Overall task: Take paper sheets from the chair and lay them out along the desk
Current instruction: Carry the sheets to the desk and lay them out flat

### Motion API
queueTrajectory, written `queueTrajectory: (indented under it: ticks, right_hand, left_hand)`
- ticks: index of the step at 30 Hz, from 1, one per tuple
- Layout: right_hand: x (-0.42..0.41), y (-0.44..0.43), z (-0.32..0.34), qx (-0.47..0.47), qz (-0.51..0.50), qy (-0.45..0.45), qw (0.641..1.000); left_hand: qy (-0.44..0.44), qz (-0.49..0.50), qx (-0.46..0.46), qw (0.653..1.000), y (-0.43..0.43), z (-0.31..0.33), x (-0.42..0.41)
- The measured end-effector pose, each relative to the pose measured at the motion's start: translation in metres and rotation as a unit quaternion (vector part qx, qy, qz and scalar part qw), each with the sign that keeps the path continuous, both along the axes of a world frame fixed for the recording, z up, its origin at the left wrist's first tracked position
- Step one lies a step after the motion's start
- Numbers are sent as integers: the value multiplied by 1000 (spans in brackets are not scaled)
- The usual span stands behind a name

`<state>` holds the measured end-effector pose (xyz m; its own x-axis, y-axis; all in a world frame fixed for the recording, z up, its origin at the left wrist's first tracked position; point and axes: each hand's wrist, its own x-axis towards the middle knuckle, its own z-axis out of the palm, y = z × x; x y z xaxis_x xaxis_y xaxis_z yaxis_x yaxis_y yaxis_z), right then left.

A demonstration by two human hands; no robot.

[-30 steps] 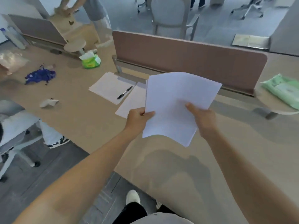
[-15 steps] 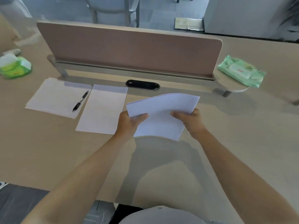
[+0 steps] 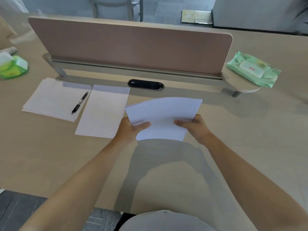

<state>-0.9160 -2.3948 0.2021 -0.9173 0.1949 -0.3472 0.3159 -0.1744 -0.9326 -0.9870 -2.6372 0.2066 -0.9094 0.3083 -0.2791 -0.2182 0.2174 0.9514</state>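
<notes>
A stack of white paper sheets (image 3: 164,114) hangs just above the beige desk (image 3: 50,155), bowed upward at its far edge. My left hand (image 3: 131,129) grips its near left corner, thumb on top. My right hand (image 3: 194,126) grips the near right side the same way. A single white sheet (image 3: 103,112) lies flat on the desk just left of the stack. Further left lies another white sheet pile (image 3: 51,99) with a black pen (image 3: 80,102) on its right edge. The chair the sheets came from is out of view.
A brown divider panel (image 3: 133,45) runs along the desk's far side, with a black cable slot (image 3: 145,84) at its foot. A green wipes pack (image 3: 253,69) rests on a small round shelf (image 3: 240,85) at right. A green tissue pack (image 3: 11,67) sits far left.
The view swung right along the desk to face the divider. The stack came down from a raised, tilted hold to low over the desk beside the single sheet. Both hands kept their grip.
</notes>
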Motion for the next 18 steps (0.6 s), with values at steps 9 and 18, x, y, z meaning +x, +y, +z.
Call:
queueTrajectory:
  ticks: [9,18]
  right_hand:
    - [-2,-1,-4,14,-11,-20,1000]
    - [-6,-3,-1,60,-67,25,996]
  left_hand:
    - [0,56,-39,998,9,-2,3]
    - [-9,55,-98,994,20,31,-29]
